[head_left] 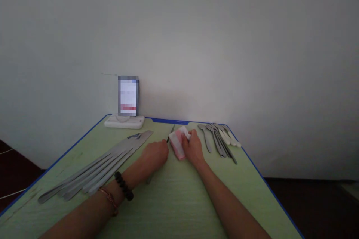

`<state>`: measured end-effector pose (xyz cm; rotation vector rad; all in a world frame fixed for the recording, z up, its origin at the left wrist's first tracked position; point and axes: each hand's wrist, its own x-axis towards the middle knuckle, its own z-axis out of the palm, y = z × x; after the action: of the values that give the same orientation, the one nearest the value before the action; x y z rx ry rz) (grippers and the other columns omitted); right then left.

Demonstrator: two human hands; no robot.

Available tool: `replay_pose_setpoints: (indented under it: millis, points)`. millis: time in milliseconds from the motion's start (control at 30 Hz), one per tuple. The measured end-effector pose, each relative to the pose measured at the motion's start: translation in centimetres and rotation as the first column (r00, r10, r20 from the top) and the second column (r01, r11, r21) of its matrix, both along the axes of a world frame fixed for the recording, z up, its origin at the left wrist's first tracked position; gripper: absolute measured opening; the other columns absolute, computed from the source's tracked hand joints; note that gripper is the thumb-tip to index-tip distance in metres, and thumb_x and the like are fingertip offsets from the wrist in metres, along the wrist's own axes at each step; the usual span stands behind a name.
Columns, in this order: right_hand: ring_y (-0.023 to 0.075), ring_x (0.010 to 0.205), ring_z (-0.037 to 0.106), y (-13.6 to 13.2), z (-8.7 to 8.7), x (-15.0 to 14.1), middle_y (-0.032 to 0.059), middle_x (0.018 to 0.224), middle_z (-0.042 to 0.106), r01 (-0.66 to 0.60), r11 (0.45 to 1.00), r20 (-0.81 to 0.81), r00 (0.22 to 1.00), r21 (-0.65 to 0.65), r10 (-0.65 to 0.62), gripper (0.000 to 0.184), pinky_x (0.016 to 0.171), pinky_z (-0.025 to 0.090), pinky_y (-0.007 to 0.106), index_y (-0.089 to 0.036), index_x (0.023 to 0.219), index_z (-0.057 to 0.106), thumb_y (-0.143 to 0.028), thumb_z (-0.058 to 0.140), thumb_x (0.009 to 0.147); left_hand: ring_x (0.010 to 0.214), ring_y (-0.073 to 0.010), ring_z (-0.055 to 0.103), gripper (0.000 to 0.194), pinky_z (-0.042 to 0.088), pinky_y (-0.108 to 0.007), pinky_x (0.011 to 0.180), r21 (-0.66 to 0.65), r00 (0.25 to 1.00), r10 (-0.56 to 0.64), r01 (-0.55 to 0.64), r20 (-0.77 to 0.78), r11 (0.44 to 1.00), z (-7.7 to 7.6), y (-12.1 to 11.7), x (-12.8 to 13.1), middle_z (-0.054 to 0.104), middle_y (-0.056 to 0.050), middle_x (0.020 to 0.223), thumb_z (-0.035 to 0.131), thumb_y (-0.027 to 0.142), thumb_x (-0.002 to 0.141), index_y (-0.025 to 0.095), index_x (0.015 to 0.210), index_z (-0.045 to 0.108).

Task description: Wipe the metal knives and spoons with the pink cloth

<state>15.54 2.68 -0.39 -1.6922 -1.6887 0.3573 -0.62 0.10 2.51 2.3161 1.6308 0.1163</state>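
- While a pink-and-white cloth (178,142) is pinched between the fingers and thumb of the right hand (194,147), a slim metal utensil (172,129) is gripped in the closed fist of the left hand (155,154), over a green table (179,201).
- Beyond the left knuckles, the utensil is seen as a thin strip, angled away past the cloth's left edge; whether it is touched by the cloth cannot be told. What appears to be its other end is glimpsed below the left hand, nearer the wrist.
- A wiping step is judged to be in hand, with the piece steadied by the left fist and the cloth bunched just to its right.
- For the next move, a firm left grip would be called for, with the cloth folded around the strip by the right hand and drawn along it; care would be needed should an edge be sharp.
- To the left of the left hand, flat knives (120,154) are laid out in a fan. To the right of the right hand, spoons and forks (217,140) are clustered, with white handles (224,137) seen alongside.
- Beyond the left hand, a lit phone (128,95) is propped at a white base (125,122), its screen blurred.
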Motion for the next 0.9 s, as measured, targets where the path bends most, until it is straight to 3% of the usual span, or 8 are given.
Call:
replay_pose_setpoints:
  millis: [200,267,333,433,500,700,800,900]
  points:
    - [0.0215,0.089,0.053,0.4,0.0,1.0,0.0094,0.093,0.058,0.142,0.974,-0.355,0.932,0.177,-0.072,0.028,0.079,0.042,0.034,-0.018,0.092,0.045,-0.045,0.046,0.083,0.05,-0.0157,0.063,0.04,0.046,-0.024,0.049,-0.066,0.933,0.12,-0.104,0.34,0.992,-1.4,-1.7,0.5,0.061,0.0,0.056,0.01,0.031,0.097,0.018,0.092,0.048]
    - [0.0207,0.09,0.053,0.2,0.0,0.9,0.0087,0.095,0.057,0.128,0.977,-0.432,0.901,0.17,-0.042,0.031,0.078,0.043,0.033,-0.019,0.094,0.044,-0.047,0.046,0.083,0.038,-0.0137,0.053,0.032,0.038,-0.021,0.038,-0.242,0.661,0.261,-0.122,0.704,0.963,-1.7,-1.9,0.6,0.048,0.008,0.045,0.019,0.041,0.094,0.021,0.089,0.044]
    - [0.0191,0.087,0.054,-0.1,-0.1,0.5,0.007,0.094,0.058,0.081,0.989,-0.518,0.855,0.125,-0.004,0.031,0.076,0.044,0.031,-0.02,0.095,0.044,-0.049,0.045,0.084,0.032,-0.0106,0.042,0.028,0.031,-0.019,0.035,-0.332,0.408,0.34,-0.094,0.847,0.939,-1.8,-1.8,0.6,0.037,0.012,0.041,0.03,0.046,0.091,0.022,0.086,0.044]
    - [0.0174,0.081,0.056,-0.1,-0.3,-0.3,0.0029,0.089,0.059,0.023,0.999,-0.686,0.727,0.047,0.016,0.033,0.074,0.046,0.03,-0.022,0.095,0.043,-0.052,0.048,0.082,0.03,-0.0072,0.032,0.027,0.025,-0.017,0.034,-0.379,0.229,0.377,-0.033,0.898,0.925,-1.8,-1.5,0.4,0.029,0.013,0.042,0.037,0.047,0.086,0.022,0.081,0.045]
    - [0.0174,0.079,0.058,0.1,-0.3,-0.7,0.0011,0.086,0.061,-0.054,0.998,-0.813,0.581,0.007,0.037,0.033,0.073,0.047,0.03,-0.023,0.096,0.044,-0.049,0.054,0.078,0.031,-0.0061,0.03,0.028,0.024,-0.017,0.034,-0.387,0.231,0.373,0.021,0.899,0.922,-2.0,-1.3,0.2,0.031,0.012,0.044,0.039,0.047,0.084,0.021,0.079,0.046]
    - [0.0219,0.082,0.064,0.6,0.8,-0.1,0.0053,0.085,0.069,-0.397,0.917,-0.996,0.091,-0.046,-0.01,0.029,0.07,0.052,0.033,-0.018,0.093,0.059,-0.039,0.057,0.073,0.03,-0.0068,0.038,0.032,0.028,-0.017,0.031,-0.373,0.422,0.316,0.057,0.85,0.926,-2.6,-1.3,0.0,0.041,0.011,0.051,0.035,0.05,0.089,0.02,0.094,0.047]
    - [0.0192,0.076,0.064,0.4,1.0,-0.2,0.0043,0.085,0.07,-0.401,0.916,-0.999,0.053,-0.026,-0.005,0.029,0.066,0.053,0.03,-0.017,0.094,0.061,-0.036,0.063,0.072,0.031,-0.007,0.037,0.034,0.028,-0.017,0.031,-0.34,0.471,0.306,-0.013,0.827,0.94,-2.1,-1.5,0.0,0.041,0.011,0.05,0.035,0.05,0.089,0.021,0.097,0.05]
    - [0.0152,0.067,0.062,0.2,0.7,-0.8,0.0021,0.082,0.069,-0.403,0.915,-0.988,0.139,0.007,0.069,0.033,0.062,0.051,0.026,-0.017,0.096,0.061,-0.028,0.072,0.067,0.032,-0.0074,0.036,0.036,0.028,-0.017,0.033,-0.328,0.511,0.291,-0.018,0.809,0.945,-1.5,-1.6,0.0,0.041,0.01,0.047,0.036,0.051,0.088,0.02,0.094,0.054]
